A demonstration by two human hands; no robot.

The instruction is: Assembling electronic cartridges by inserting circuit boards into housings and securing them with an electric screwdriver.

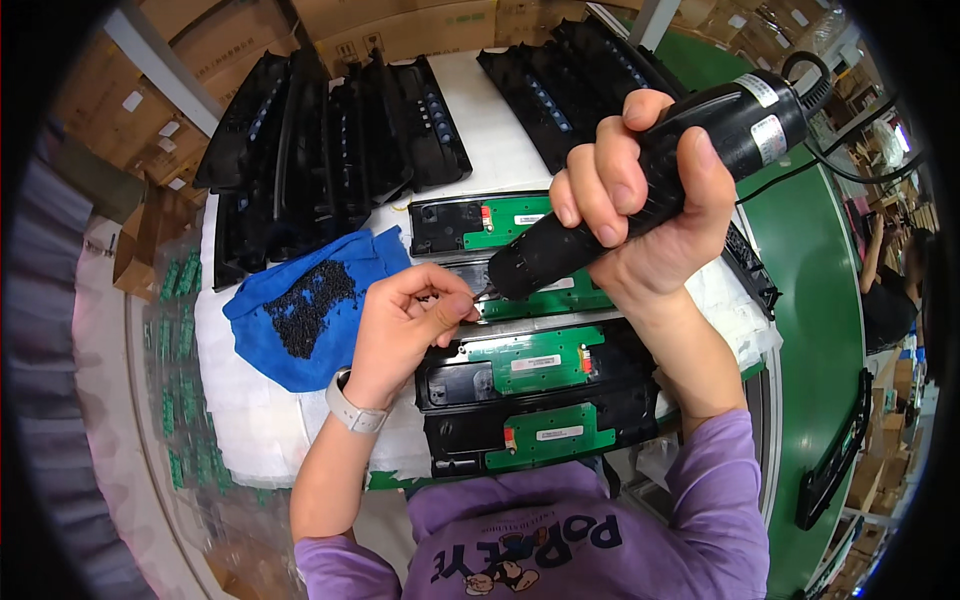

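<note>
My right hand (655, 205) is wrapped round a black corded electric screwdriver (545, 255), tilted with its tip down to the left. At that tip, the thumb and forefinger of my left hand (400, 320) pinch together; whatever lies between them is too small to make out. Beneath the tool is a black panel with a green circuit board (565, 298), partly hidden by my hands. A similar board (540, 362) sits in the panel just nearer me, another board (550, 435) nearest, and one more (500, 232) beyond. Left of my left hand, a blue cloth (260, 335) bears a heap of small black screws (312, 305).
Long black housings (330, 150) stand in a cluster at the far left of the white-covered table (480, 120), with more housings (560, 90) at the far right. Green boards (175, 370) lie along the left side. Cardboard boxes (400, 25) line the back. The screwdriver's cord (860, 175) runs right.
</note>
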